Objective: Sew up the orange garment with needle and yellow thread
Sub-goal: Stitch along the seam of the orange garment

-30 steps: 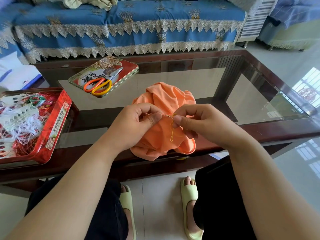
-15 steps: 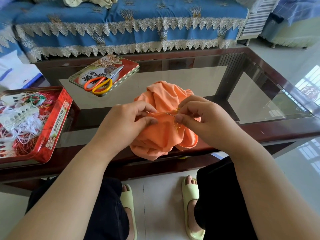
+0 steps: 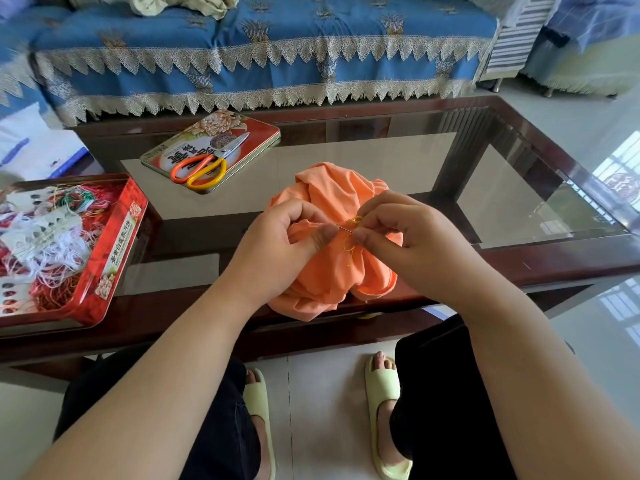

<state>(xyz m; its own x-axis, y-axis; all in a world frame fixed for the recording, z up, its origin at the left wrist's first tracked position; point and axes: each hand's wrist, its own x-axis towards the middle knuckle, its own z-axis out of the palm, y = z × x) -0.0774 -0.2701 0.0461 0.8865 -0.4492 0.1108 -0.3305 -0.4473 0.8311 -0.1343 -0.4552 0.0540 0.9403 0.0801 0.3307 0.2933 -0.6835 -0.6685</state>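
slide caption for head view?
Left hand grips orange garment; right hand pinches needle trailing yellow thread.

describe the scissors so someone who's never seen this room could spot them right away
Start at the glass-topped coffee table in front of the blue sofa. On its far left part lies a flat red tin lid, and the scissors rest on top of it. They are the only tool there, with one orange and one yellow handle loop.

On my glass-topped table (image 3: 398, 157): orange/yellow scissors (image 3: 202, 167) lying on a tin lid (image 3: 221, 140) toward the far left, open red tin (image 3: 114, 258) of tangled threads at the left edge, blue lace-trimmed sofa (image 3: 277, 60) beyond the far edge.
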